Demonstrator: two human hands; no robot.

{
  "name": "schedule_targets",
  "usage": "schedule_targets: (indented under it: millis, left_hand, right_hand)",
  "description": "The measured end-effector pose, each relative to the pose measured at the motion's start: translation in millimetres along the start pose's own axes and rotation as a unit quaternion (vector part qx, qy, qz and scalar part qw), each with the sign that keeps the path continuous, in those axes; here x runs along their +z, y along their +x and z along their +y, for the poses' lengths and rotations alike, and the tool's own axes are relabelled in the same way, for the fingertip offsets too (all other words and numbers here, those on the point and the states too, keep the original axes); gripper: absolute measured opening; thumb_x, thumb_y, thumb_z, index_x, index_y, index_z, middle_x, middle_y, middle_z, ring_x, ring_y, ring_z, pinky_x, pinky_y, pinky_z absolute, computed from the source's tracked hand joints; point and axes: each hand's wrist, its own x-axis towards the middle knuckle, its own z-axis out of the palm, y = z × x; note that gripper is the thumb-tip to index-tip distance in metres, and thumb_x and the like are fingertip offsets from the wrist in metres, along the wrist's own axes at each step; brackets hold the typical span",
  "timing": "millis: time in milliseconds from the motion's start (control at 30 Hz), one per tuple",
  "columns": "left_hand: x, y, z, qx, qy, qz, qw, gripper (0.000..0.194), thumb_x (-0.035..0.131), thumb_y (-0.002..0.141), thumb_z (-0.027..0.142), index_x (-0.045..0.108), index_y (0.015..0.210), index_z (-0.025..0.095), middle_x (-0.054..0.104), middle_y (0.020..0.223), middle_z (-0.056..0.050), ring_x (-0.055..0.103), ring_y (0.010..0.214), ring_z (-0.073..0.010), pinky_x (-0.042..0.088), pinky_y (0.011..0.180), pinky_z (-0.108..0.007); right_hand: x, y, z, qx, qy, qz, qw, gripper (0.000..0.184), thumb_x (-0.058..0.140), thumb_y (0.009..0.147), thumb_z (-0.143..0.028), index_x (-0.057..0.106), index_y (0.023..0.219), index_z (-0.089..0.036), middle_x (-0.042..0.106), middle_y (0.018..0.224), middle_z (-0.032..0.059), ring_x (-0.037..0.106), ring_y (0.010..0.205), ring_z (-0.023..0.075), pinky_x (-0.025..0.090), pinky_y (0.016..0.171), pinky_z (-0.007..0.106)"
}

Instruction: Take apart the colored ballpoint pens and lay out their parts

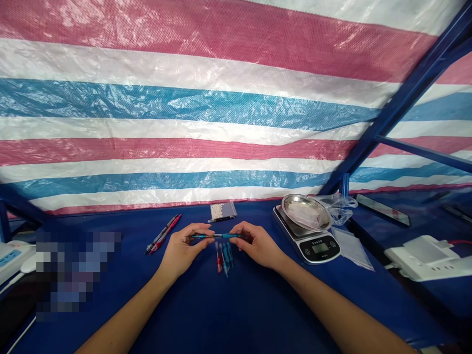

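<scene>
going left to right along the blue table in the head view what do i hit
white power strip, two pens side by side, left hand, teal pen, right hand, digital kitchen scale, flat clear plastic bag, second white power strip

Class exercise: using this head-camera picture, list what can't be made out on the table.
Head view:
- Pen: its ends are hidden by the left hand and right hand.
- Scale display: reading too small.
- Small packet: contents too small to identify.
- Patch on the table's left: pixelated, hiding whatever lies there.
- White power strip: cut off by the left edge.
</scene>
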Motion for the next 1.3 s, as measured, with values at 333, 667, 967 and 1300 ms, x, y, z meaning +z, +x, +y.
schedule_targets:
  millis: [333,667,967,1300]
  left_hand:
    - [-0.2,-2,0,0.086,0.101,-0.017,0.991,0.017,0.075,0.096,0.036,0.08,0.108,0.025,0.081,0.115,-0.007,0.076,0.108,-0.0262,0.062,0.101,-0.043]
    - [2.6,-10,4,0.244,0.229,-0.057,0.941,0.022,0.067,0.103,0.03,0.079,0.122,0.03,0.079,0.113,-0.008,0.073,0.106,-0.0234,0.061,0.095,-0.038]
    - [1.0,-11,10,0.256,0.249,-0.06,0.932,0.021,0.066,0.103,0.024,0.078,0.119,0.03,0.077,0.11,-0.007,0.07,0.102,-0.0229,0.056,0.089,-0.038]
    - [-53.2,16,-5,0.104,0.282,0.053,0.952,0.04,0.061,0.103,0.044,0.072,0.138,0.03,0.077,0.11,-0.007,0.072,0.103,-0.0259,0.057,0.094,-0.038]
  right_hand:
    - [2,-3,-10,0.0,-0.043,-0.011,0.999,0.04,0.054,0.108,-0.053,0.07,0.091,-0.021,0.075,0.08,0.0015,0.063,0.061,0.0142,0.048,0.06,0.027]
    - [5,-7,-12,-0.05,-0.116,-0.001,0.992,0.033,0.061,0.105,-0.053,0.067,0.093,-0.023,0.07,0.075,-0.0013,0.058,0.062,0.0147,0.04,0.058,0.027]
    - [8,-6,-12,-0.03,-0.075,-0.01,0.997,0.032,0.071,0.098,-0.055,0.071,0.101,-0.023,0.072,0.078,-0.0008,0.057,0.063,0.0139,0.04,0.057,0.026]
    - [-3,-3,-9,-0.015,-0.111,0.053,0.992,0.038,0.048,0.111,-0.054,0.072,0.11,-0.024,0.072,0.073,-0.001,0.062,0.06,0.016,0.042,0.057,0.027]
